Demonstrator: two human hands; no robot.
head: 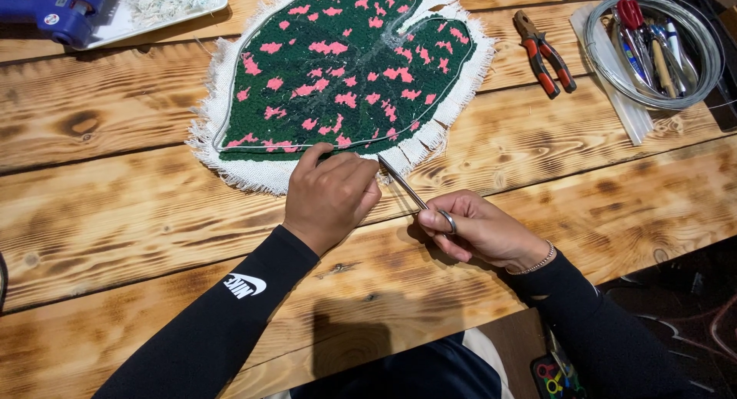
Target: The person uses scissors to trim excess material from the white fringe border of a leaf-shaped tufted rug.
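Now scissors (411,190) pointing up-left, right hand (480,232)

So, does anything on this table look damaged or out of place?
Nothing stands out. The leaf rug has a frayed white edge, where the left hand holds it and the right hand works scissors.
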